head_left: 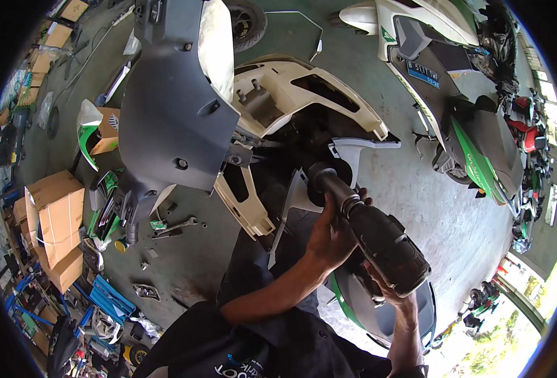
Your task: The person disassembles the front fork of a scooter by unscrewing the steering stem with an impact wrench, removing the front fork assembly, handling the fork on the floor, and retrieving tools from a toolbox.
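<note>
One chunky power tool (387, 242), left hand (330, 242) snug around its ringed metallic neck (346, 203), right hand (385, 290) around its handle

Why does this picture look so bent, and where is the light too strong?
Head view: likely a very wide lens, with dark, rounded borders. Head view: daylight bleaches the opening at lower right. Head view: glare whitens the floor beside the power tool.

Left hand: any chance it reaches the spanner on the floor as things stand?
Probably not: the left hand is supporting the power tool, and a cream panel seems to stand between that hand and the spanner.
</note>
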Demonstrator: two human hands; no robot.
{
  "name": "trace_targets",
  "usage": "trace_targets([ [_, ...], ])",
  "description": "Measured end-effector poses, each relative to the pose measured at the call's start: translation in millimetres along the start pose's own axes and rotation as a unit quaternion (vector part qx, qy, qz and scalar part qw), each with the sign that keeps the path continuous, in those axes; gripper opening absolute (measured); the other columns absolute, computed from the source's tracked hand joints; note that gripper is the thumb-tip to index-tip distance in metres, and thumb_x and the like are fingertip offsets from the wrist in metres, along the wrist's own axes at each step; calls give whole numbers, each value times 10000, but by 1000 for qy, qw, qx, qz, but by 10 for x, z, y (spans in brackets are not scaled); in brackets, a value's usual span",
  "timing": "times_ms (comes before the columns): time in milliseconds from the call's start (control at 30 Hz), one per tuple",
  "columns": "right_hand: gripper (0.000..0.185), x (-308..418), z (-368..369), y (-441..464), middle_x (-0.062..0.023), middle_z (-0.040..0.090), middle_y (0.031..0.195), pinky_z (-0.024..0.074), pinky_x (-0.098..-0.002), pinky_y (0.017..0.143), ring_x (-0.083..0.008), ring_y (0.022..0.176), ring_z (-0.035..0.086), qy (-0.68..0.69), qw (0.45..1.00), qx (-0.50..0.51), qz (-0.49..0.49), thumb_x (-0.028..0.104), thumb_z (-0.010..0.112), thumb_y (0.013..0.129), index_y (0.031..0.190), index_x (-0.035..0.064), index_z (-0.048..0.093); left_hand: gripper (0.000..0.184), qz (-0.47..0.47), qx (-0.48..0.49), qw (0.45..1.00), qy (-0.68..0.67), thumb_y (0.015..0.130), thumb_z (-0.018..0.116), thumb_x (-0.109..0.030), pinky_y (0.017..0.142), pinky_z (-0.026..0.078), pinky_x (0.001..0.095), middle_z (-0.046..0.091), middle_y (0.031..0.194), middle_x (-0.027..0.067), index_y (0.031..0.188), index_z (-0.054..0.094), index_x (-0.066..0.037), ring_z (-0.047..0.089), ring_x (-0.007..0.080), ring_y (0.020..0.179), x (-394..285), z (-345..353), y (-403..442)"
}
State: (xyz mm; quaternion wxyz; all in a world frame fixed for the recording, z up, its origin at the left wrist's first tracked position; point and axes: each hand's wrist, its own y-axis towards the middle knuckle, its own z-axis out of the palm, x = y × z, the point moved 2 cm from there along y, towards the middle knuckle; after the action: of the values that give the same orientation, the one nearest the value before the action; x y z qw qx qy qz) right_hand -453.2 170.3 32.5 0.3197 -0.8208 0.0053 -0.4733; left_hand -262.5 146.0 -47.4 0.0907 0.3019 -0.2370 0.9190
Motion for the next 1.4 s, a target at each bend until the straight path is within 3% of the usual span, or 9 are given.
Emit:
trace_targets([
  [200, 314, 560, 421, 88, -17, 671, 811, 462, -248, 527, -87, 630, 603, 104, 980, -92, 142, 155, 768, 862, 1136, 46, 661, 593, -27, 23, 999, 10, 978, 530, -509, 1115, 383, 465, 621, 1272, 108, 1292, 532, -6, 542, 266, 1248, -81, -45, 35],
  [300, 378, 551, 386, 89, -37, 673, 924, 498, -262, 585, -102, 662, 600, 64, 983, -61, 163, 59, 775, 835, 1183, 31, 628, 652, 26, -67, 997, 39, 933, 585, -559, 1101, 399, 460, 627, 1244, 124, 1269, 547, -2, 560, 267, 1218, -47, -15, 23],
  [400, 344, 402, 425, 175, -32, 681, 935, 508, -268, 599, -101, 682, 616, -82, 996, -30, -22, 100, 776, 851, 1161, 30, 642, 744, -97, -68, 993, -14, 854, 658, -623, 1086, 418, 458, 635, 1201, 128, 1250, 557, -2, 582, 266, 1176, -327, -195, 52],
  [467, 322, 249, 410, 213, -27, 687, 931, 512, -271, 604, -98, 688, 624, -247, 952, -40, -176, 126, 776, 860, 1142, 31, 653, 787, -53, -125, 990, 47, 811, 690, -649, 1074, 434, 458, 634, 1183, 133, 1241, 562, -2, 596, 270, 1147, -267, -69, 50],
  [567, 248, 317, 392, 223, -16, 681, 845, 504, -272, 585, -96, 662, 620, -268, 947, -36, -176, 132, 778, 862, 1070, 42, 676, 805, -19, -157, 986, 53, 798, 703, -653, 1066, 445, 458, 631, 1172, 141, 1239, 559, 4, 605, 280, 1128, -230, -41, 4],
  [700, 204, 253, 431, 179, 0, 657, 770, 483, -270, 560, -91, 640, 605, -112, 992, -66, -3, 147, 776, 868, 1020, 51, 678, 798, -14, -124, 992, 30, 810, 703, -635, 1076, 437, 460, 625, 1173, 155, 1245, 548, 15, 601, 294, 1133, -225, 39, -5],
  [833, 207, 268, 470, 153, -13, 639, 757, 477, -268, 550, -99, 624, 591, -151, 986, -66, -28, 133, 760, 872, 1035, 41, 669, 784, -27, -125, 992, 6, 822, 706, -610, 1087, 420, 475, 624, 1170, 150, 1266, 530, 11, 592, 301, 1146, -239, 40, -3],
  [967, 232, 458, 488, 196, -40, 602, 735, 466, -272, 530, -128, 585, 560, 131, 961, -95, 223, 68, 714, 861, 1074, 10, 642, 769, -27, -127, 991, 37, 844, 694, -589, 1094, 408, 487, 615, 1187, 165, 1294, 505, 6, 582, 309, 1160, -238, 85, -30],
  [1400, 295, 583, 658, 149, -19, 591, 710, 400, -258, 500, -111, 553, 528, 74, 977, -92, 179, 97, 705, 855, 1133, 20, 645, 772, -27, -102, 994, 26, 854, 698, -566, 1082, 423, 469, 606, 1187, 156, 1300, 466, 20, 580, 293, 1165, -258, 6, 3],
])
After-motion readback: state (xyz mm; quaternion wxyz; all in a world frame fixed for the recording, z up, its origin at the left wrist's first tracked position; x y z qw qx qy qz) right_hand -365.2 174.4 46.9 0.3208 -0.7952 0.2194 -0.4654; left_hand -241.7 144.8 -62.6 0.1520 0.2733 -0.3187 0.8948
